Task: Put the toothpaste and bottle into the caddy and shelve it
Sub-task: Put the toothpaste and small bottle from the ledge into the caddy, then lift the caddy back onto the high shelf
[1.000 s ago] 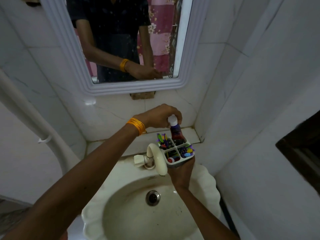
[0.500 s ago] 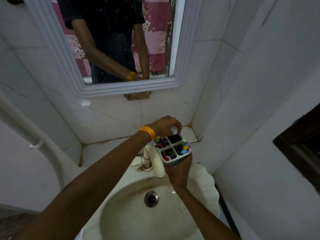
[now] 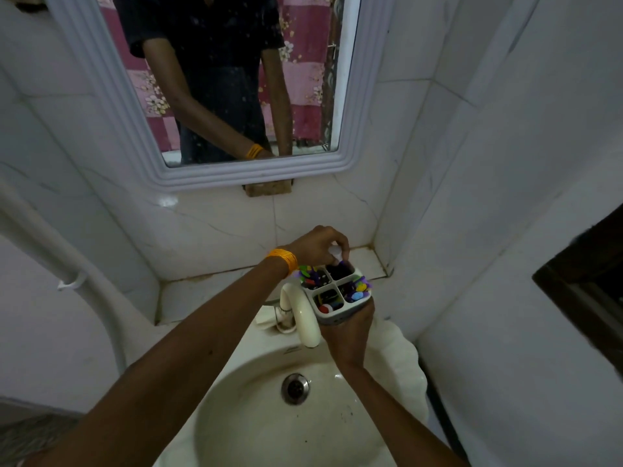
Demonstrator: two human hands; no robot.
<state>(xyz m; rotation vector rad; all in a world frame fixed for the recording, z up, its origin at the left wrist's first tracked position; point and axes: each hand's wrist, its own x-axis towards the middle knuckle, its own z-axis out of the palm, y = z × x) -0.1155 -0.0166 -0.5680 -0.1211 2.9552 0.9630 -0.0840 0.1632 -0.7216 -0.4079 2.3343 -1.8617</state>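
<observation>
A: Nearest first. One wash basin (image 3: 236,426), one drain (image 3: 295,388), one curved tap (image 3: 301,311). Right hand (image 3: 349,332) is wrapped around the base of the four-compartment caddy (image 3: 338,313), which it holds in the air over the basin's back rim, beside the tap.

B: Change against one second ago?

A: The bottle (image 3: 336,253) stood well above the caddy, dark body exposed. Now only its white cap shows; the body sits down in the far compartment. Left hand (image 3: 317,246), orange bangle (image 3: 285,261) at the wrist, pinches that cap from above.

B: Meaning for the task?

A: Judgement: bottle is nearly seated, release not yet made. A red-and-white cap (image 3: 325,309) shows in the near-left compartment; probably the toothpaste, cannot confirm. Shelving remains.

B: Counts in the caddy?

A: Four compartments, one bottle, one red-capped item. Coloured pieces in two compartments, too small to count.

B: Farther back?

A: One tiled ledge (image 3: 202,291) running to the wall corner, bare where visible. One framed mirror (image 3: 354,96) above.
</observation>
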